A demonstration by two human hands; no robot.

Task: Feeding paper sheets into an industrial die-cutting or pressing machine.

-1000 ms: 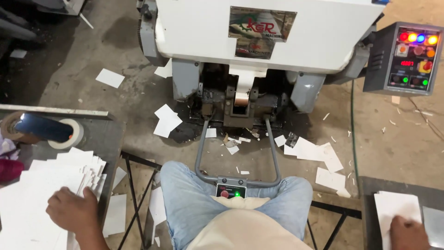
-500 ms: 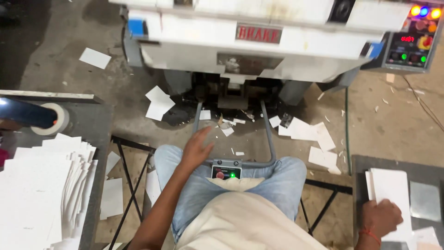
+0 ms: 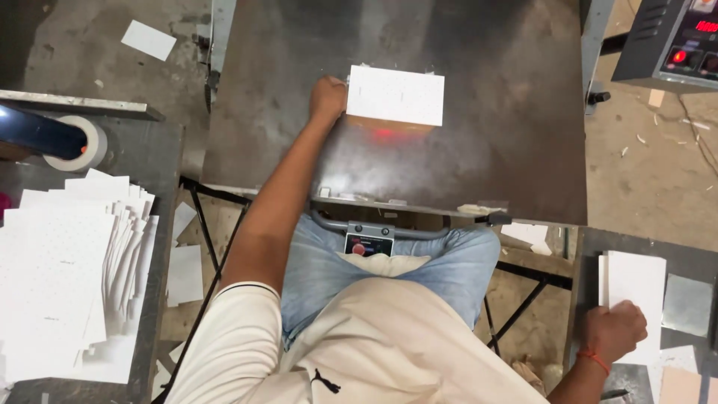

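Observation:
My left hand [image 3: 327, 97] reaches out over a dark metal machine plate [image 3: 486, 142] and grips the left edge of a white card sheet [image 3: 396, 95] lying on it. A red light glows on the plate just under the sheet. My right hand [image 3: 615, 331] rests on a small stack of white cards [image 3: 636, 280] on a metal side table at the lower right, its fingers curled on the stack's near edge. I sit with my legs in blue jeans under the plate.
A big fanned pile of white sheets [image 3: 67, 269] lies on the left table, with a tape roll [image 3: 78, 144] behind it. A control box with lit buttons [image 3: 673, 45] stands at the upper right. A small pedal unit with a red light [image 3: 368, 245] sits between my knees. Paper scraps litter the floor.
The machine plate has swung out flat over my knees. My left hand moved forward from my lap and took hold of the white sheet on the plate. My right hand stays on the right stack.

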